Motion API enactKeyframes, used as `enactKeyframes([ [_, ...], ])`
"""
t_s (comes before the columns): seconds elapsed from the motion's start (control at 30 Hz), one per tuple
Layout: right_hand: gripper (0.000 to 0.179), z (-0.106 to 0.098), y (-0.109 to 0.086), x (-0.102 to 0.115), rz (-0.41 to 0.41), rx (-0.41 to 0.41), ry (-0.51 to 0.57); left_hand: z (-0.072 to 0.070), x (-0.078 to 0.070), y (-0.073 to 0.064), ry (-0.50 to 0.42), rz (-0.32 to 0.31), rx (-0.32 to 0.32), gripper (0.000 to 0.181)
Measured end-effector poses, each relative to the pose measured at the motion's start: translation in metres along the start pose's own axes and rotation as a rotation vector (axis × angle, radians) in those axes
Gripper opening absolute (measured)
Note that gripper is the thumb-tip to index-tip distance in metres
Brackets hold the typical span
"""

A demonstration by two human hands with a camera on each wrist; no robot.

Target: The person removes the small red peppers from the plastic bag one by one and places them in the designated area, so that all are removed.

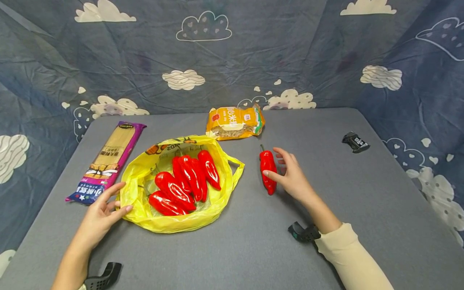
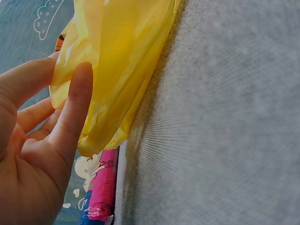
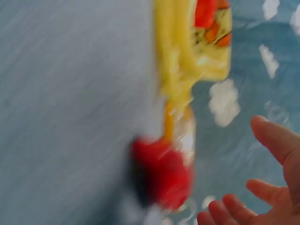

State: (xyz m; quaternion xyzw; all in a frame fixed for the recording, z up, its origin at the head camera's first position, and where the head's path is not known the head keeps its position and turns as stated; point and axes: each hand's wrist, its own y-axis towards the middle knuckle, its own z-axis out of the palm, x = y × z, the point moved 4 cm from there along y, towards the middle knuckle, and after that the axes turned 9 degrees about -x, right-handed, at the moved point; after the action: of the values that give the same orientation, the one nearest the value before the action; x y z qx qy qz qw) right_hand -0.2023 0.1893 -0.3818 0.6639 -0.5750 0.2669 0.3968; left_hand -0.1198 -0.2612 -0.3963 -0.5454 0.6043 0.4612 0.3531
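Note:
A yellow plastic bag [image 1: 214, 213] lies with its mouth spread, several shiny red chili peppers [image 1: 174, 189] inside. At its left side my left hand [image 1: 101, 213] holds the edge between thumb and fingers; the left wrist view has the thumb [image 2: 80, 89] in front of the yellow film. One more red chili pepper [image 1: 268, 171], green stem pointing away, rests on the table right of the bag. My right hand [image 1: 291, 177] hovers over its right side, thumb and fingers spread. In the right wrist view that hand [image 3: 272, 197] shows a wide gap between thumb and fingers, the pepper blurred beside it.
A purple-edged pack of spaghetti [image 1: 108, 157] lies left of the bag. Behind the bag is an orange food packet [image 1: 235, 123] with a clear window. A small black packet [image 1: 356, 142] lies far right on the grey table [image 1: 246, 257]. A cloud-patterned cloth [image 1: 253, 52] hangs behind.

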Motion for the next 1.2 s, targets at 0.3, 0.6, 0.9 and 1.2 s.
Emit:
enactKeyframes([
  [0.3, 0.072, 0.022, -0.004, 0.079, -0.292, -0.001, 0.209, 0.0, -0.001, -0.001, -0.036, 0.031, -0.015, 0.061],
  [0.6, 0.066, 0.069, -0.006, 0.12, -0.294, 0.185, 0.318, 0.0, -0.001, 0.0, -0.014, 0.033, -0.016, 0.062],
  [0.9, 0.071, 0.122, 0.002, 0.09, -0.277, 0.29, 0.312, 0.0, -0.001, 0.0, -0.019, 0.044, -0.021, 0.062],
  [1.2, 0.07, 0.141, -0.002, 0.093, -0.244, 0.33, 0.212, 0.0, -0.001, 0.0, -0.005, 0.058, -0.024, 0.061],
])
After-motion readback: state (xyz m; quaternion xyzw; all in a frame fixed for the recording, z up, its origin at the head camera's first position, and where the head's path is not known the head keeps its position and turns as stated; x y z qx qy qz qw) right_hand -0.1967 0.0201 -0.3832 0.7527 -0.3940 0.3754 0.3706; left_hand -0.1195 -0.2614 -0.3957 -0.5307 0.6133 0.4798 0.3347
